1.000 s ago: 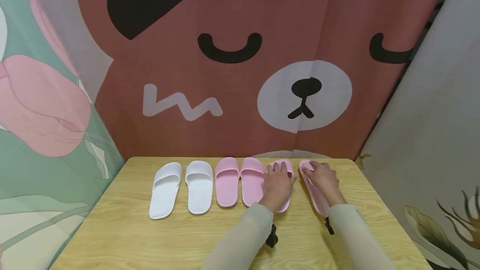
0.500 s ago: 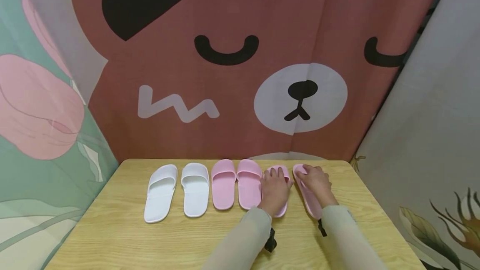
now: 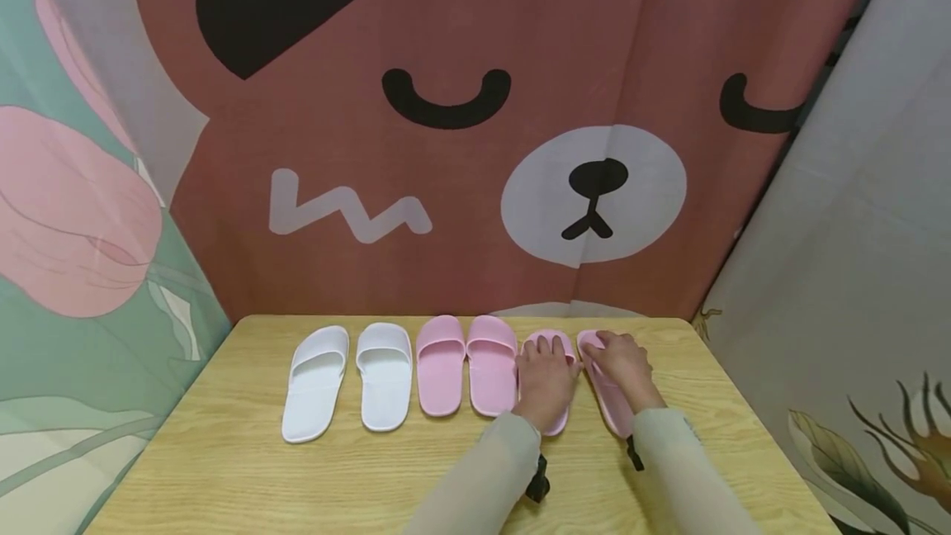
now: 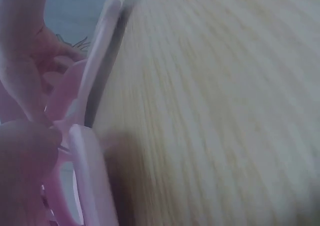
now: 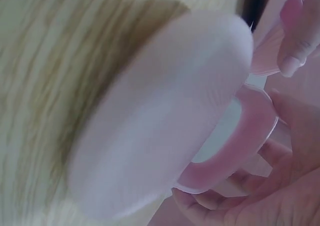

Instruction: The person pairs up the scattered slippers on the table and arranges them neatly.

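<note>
My left hand (image 3: 547, 382) lies over a pink slipper (image 3: 559, 421), its fingers across the strap and its thumb at the right side, gripping it; the hand covers much of it. My right hand (image 3: 627, 368) holds the rightmost pink slipper (image 3: 612, 403) by its strap. In the right wrist view that slipper's pale sole (image 5: 165, 110) is tilted, with thumb and fingers around the pink strap (image 5: 240, 141). A narrow gap parts these two slippers. Just left of my left hand sits another pink pair, a left slipper (image 3: 442, 382) and a right slipper (image 3: 492, 382), side by side.
Two white slippers, one (image 3: 314, 395) slightly angled and one (image 3: 385, 390) straight, lie at the row's left. All are near the back of the wooden table (image 3: 297, 485). A curtain (image 3: 461, 271) with a bear print hangs behind it; printed cloths hang at both sides.
Both hands have drawn their pink slippers slightly nearer to me. The other slippers keep their places on the table; the head view has shifted a little.
</note>
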Tool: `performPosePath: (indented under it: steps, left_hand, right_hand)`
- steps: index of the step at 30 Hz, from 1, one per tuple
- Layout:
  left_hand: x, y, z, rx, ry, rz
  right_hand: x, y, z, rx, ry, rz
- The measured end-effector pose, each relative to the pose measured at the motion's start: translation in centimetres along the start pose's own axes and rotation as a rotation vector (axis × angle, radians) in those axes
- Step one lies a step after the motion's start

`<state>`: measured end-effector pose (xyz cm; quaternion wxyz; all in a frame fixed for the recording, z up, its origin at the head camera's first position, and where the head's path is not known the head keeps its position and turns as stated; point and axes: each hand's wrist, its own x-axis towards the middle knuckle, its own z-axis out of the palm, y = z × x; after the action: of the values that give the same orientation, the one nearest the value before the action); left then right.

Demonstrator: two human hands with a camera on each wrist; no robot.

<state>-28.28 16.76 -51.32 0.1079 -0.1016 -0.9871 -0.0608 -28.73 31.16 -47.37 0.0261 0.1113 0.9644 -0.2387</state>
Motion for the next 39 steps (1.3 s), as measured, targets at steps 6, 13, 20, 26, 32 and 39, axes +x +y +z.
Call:
performPosePath:
  steps: [6, 13, 20, 26, 32, 39]
  left_hand:
    - [0.2, 0.0, -0.3, 0.046, -0.074, -0.009]
    - [0.1, -0.5, -0.1, 0.033, -0.093, 0.001]
    - [-0.2, -0.9, -0.3, 0.058, -0.072, -0.010]
    - [0.0, -0.9, -0.8, 0.029, -0.072, 0.007]
    - [0.4, -0.7, -1.3, 0.004, -0.113, 0.021]
    - [0.7, -0.9, -2.3, -0.007, -0.145, 0.057]
  right_hand:
    - [0.1, -0.3, -0.2, -0.007, -0.003, -0.047]
    - [0.7, -0.2, 0.0, -0.086, -0.030, -0.144]
    - [0.9, -0.7, 0.1, -0.073, -0.056, -0.152]
    - [0.9, -0.7, 0.0, -0.054, -0.059, -0.128]
    - [0.8, -0.8, -0.4, -0.030, -0.082, -0.077]
    - [0.7, -1.1, -1.5, -0.058, -0.096, -0.023]
